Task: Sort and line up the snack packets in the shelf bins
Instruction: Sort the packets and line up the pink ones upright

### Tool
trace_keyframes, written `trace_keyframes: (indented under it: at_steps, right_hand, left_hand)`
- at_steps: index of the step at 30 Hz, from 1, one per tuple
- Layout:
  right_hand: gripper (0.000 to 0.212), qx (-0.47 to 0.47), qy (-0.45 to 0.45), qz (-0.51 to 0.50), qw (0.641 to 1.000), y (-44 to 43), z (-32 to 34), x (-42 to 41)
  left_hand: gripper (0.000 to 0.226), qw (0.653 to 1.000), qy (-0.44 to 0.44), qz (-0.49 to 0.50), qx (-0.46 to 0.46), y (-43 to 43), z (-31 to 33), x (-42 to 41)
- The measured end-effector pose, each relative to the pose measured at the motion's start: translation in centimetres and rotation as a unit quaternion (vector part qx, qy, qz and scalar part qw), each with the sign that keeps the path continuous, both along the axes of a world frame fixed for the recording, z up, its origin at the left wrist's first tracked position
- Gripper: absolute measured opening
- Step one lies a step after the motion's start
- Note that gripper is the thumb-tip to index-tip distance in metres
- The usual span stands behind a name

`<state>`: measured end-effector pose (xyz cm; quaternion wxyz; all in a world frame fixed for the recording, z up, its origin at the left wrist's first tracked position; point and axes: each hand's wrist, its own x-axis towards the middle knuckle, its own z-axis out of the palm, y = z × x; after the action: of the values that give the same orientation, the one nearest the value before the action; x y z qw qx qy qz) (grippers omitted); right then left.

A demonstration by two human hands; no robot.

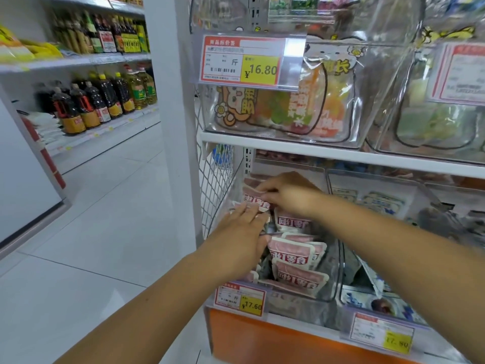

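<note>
The right hand (286,197) pinched a pink packet (256,199) at its nine o'clock, deep in the clear bin (337,271). The left hand (240,232), fingers straight, touched that packet's lower edge, with other packets (294,254) stacked at its four o'clock.

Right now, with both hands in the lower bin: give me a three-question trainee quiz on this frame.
1. True or false: the right hand pinches a pink packet in the clear bin.
2. The price tag on that bin's front reads: A 16.80, B 17.60, C 12.50?
3. Fill in: the left hand rests on the packets with its fingers ___ (straight or curled).
Key: 1 true; 2 B; 3 straight.
</note>
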<state>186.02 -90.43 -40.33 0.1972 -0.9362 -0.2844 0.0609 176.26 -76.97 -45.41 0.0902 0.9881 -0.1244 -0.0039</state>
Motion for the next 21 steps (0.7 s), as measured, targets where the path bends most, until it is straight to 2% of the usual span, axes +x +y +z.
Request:
trace_keyframes:
  at_steps: [3, 5, 8, 11, 13, 15, 19, 21]
  right_hand:
    - [0.029, -0.053, -0.029, 0.034, 0.998, 2.1, -1.5, 1.5]
    - [0.029, -0.072, -0.011, 0.043, 0.996, 2.3, -1.9, 2.5]
    - [0.033, -0.049, 0.024, 0.040, 0.998, 1.1, -1.2, 2.5]
    - [0.025, -0.002, -0.023, -0.016, 1.000, -1.2, 0.6, 1.6]
    - [0.022, -0.030, -0.036, -0.021, 0.999, -3.0, 1.7, 0.5]
    - [0.024, -0.068, -0.038, 0.017, 0.997, -4.3, 2.2, -0.8]
    - [0.051, -0.145, 0.000, 0.141, 0.979, -3.1, 0.7, -3.4]
    - [0.048, -0.213, -0.009, 0.166, 0.963, -1.8, -0.9, -3.3]
  left_hand:
    - [0.058, 1.000, 0.002, 0.003, -0.018, 0.3, -0.1, -0.1]
    - [0.058, 1.000, 0.014, 0.003, -0.026, 0.3, 0.1, 0.4]
    - [0.057, 0.999, 0.023, 0.008, -0.023, 0.0, 0.3, 1.4]
    - [0.058, 0.999, 0.009, 0.015, -0.035, 0.0, 0.2, 1.3]
    - [0.058, 0.999, -0.025, 0.002, -0.045, 0.2, 0.5, -0.2]
    - [0.056, 0.997, -0.053, -0.023, -0.050, 0.5, 1.4, -2.4]
    - [0.054, 0.998, 0.008, -0.024, -0.060, 2.0, 1.9, -6.7]
    - [0.051, 0.999, 0.001, -0.034, -0.037, 2.6, 1.0, -7.3]
